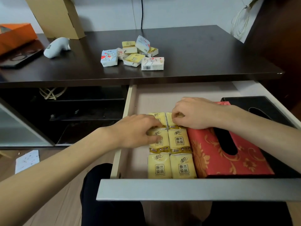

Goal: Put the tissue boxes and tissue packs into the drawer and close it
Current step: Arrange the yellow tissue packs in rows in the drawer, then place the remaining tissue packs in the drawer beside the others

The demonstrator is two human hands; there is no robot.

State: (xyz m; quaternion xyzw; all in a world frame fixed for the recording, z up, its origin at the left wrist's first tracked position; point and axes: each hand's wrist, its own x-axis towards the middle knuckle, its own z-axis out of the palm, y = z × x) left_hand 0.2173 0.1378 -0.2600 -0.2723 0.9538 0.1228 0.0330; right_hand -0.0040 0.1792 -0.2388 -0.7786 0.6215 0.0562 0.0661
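Note:
The drawer (pixel 187 189) stands pulled out below the dark tabletop (pixel 203 51). Inside lie several yellow tissue packs (pixel 180 141) in two columns, a red patterned tissue box (pixel 228 154) to their right and a black tissue box (pixel 260 106) at the far right. My left hand (pixel 136 131) rests its fingers on the left column's middle and rear packs. My right hand (pixel 195 113) pinches the rear pack of the right column (pixel 170 119). A pile of several loose tissue packs (pixel 135 53) lies on the tabletop.
On the tabletop's left are a pale blue handheld device (pixel 57 47), an orange box (pixel 14 36), a black tray (pixel 17 58) and a cardboard box (pixel 57 15). Open dark shelves (pixel 73 111) sit left of the drawer. My knees are under the drawer front.

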